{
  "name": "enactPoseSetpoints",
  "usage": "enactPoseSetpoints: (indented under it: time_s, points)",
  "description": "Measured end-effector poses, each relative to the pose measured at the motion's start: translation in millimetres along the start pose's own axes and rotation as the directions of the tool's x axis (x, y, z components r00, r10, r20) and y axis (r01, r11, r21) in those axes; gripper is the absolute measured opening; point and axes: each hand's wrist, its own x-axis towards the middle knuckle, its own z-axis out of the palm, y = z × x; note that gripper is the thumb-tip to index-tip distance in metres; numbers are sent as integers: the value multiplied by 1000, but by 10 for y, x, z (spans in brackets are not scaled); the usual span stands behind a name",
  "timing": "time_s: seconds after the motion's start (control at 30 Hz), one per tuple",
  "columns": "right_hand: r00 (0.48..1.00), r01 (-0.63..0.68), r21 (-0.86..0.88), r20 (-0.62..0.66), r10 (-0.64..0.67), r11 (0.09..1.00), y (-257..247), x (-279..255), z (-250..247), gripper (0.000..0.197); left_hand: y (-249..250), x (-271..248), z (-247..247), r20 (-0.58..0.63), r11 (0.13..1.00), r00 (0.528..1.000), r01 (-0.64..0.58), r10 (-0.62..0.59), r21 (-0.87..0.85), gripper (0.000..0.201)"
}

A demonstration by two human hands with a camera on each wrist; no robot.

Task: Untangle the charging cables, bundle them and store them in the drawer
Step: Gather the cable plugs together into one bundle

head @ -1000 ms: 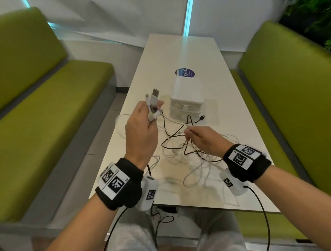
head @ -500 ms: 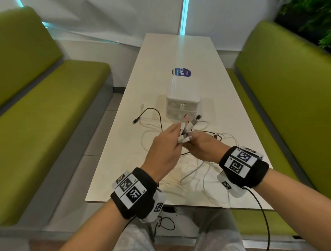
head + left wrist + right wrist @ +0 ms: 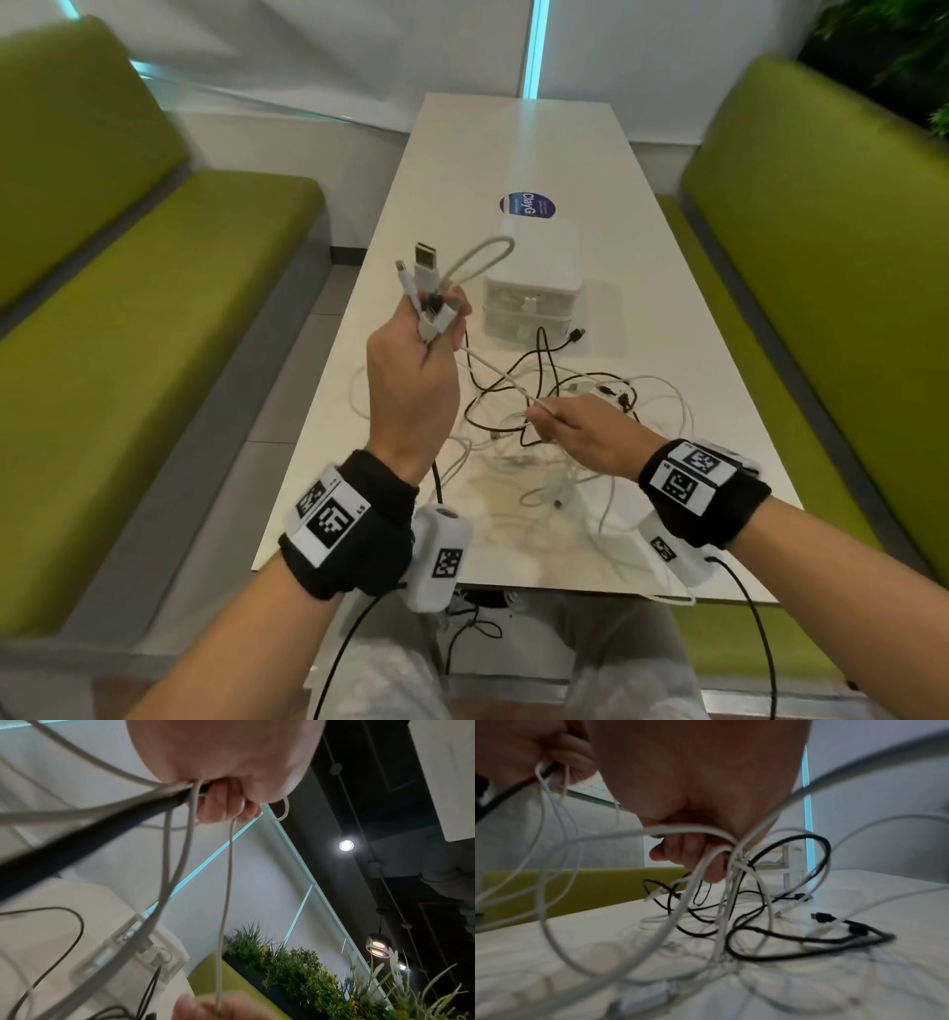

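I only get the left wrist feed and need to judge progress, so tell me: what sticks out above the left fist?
Observer: Several plug ends stand up out of the left hand, a white USB plug tallest.
Operator: Where is the right hand?
Observer: The right hand pinches a white cable low over the tangle on the table.
Operator: Is the drawer open?
Observer: Both drawers of the white drawer box look shut.
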Motion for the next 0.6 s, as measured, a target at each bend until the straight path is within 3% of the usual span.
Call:
enactPoseSetpoints:
  time_s: [0.1, 0.2, 0.27, 0.37, 0.47, 0.53, 0.6]
  points:
    - [999, -48, -34, 22, 49, 998, 16, 20, -19, 41, 67, 11, -8, -14, 995, 996, -85, 84, -61, 14]
    - [997, -72, 34, 29, 71, 997, -22, 42, -49, 46, 118, -8, 19, 58, 988, 987, -153, 153, 7, 28]
    - [997, -76, 177, -3, 77, 981, -5, 56, -53, 49, 66, -3, 42, 154, 979, 980, -147, 125, 139, 31]
    - [984, -101, 398, -94, 150, 912, -52, 90, -113, 51, -116, -49, 72, 329, 949, 944, -120, 17, 293, 16]
    - [980, -30, 315, -179, 91, 949, -93, 79, -182, 43, -284, -216, 157, 473, 838, 878, -203, -73, 507, 8]
    - [987, 9, 211, -157, 25, 977, -104, 51, -205, 37, -354, -280, 188, 500, 782, 858, -231, -117, 579, 5]
    - [992, -22, 151, -119, 40, 988, -110, 30, -219, 34, -385, -270, 200, 501, 750, 856, -249, -125, 612, 12]
